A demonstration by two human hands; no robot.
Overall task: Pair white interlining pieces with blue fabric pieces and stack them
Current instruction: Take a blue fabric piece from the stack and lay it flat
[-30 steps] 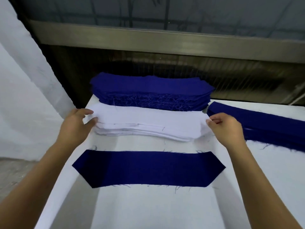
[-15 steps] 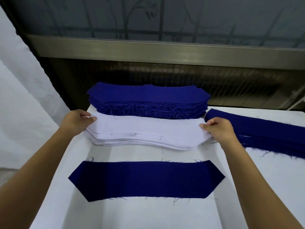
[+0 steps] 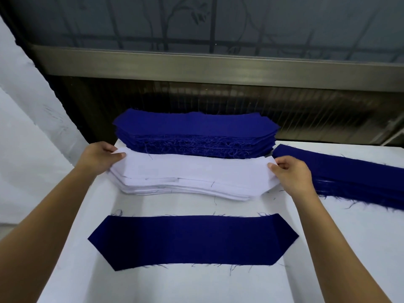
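Note:
A stack of white interlining pieces (image 3: 192, 178) lies across the middle of the white table. My left hand (image 3: 98, 158) pinches the left tip of the top white piece, thumb on top. My right hand (image 3: 293, 173) pinches its right tip. Behind the white stack sits a thick pile of blue fabric pieces (image 3: 194, 134) with frayed edges. A single blue fabric piece (image 3: 192, 239) with pointed ends lies flat in front, nearer to me, touched by neither hand.
Another pile of blue pieces (image 3: 349, 173) lies at the right of the table (image 3: 218, 285). A metal rail and dark window stand behind the table. A white cloth (image 3: 28, 132) hangs at the left.
Both hands have shifted slightly along the ends of the white stack and now pinch the tips of the top piece. The view has tilted, so the table contents sit lower in frame.

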